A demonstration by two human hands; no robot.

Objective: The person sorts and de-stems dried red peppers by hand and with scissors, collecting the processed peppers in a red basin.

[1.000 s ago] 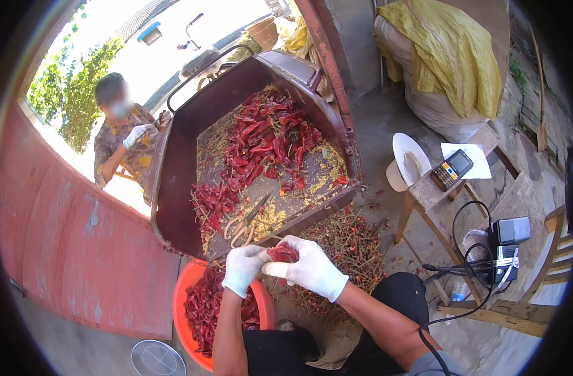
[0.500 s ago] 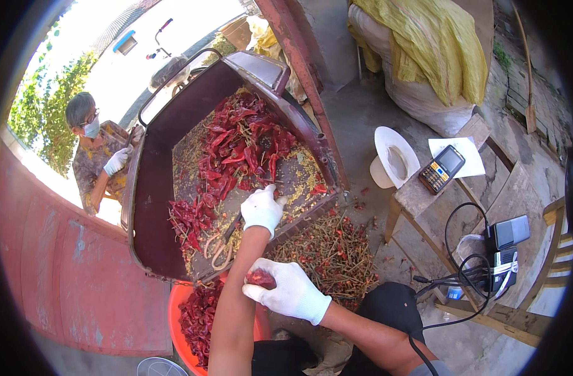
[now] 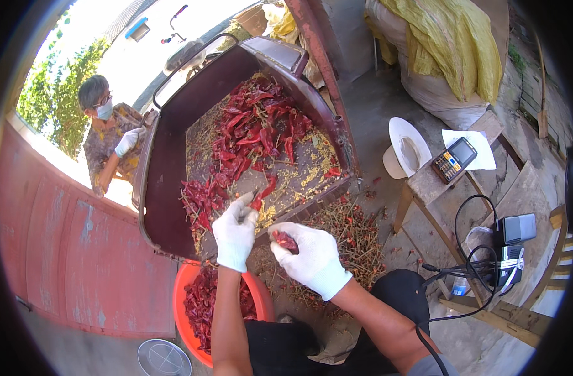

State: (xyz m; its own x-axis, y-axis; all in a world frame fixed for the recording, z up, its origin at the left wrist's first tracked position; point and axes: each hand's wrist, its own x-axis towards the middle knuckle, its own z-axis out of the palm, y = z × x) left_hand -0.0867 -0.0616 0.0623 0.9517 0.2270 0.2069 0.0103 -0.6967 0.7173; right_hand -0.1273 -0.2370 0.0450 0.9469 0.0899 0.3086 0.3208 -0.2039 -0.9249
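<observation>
My left hand, in a white glove, pinches a dried red chili pepper over the front edge of the cart bed. My right hand, gloved too, is closed around red chili peppers, whose number I cannot make out. Ahead of both hands, a heap of dried red chili peppers lies in the dark red metal cart bed, among scattered yellow seeds. Below my left forearm, an orange-red basin holds more red peppers.
Stems and scraps pile on the ground before the cart. At right stand a wooden stool with a handheld device, a white hat and black cables. A masked person stands beyond the cart's left side.
My left hand has drawn back from the pepper heap, now with a chili pepper in its fingers. My right hand has shifted slightly up and right, still closed on its peppers. The view has turned slightly.
</observation>
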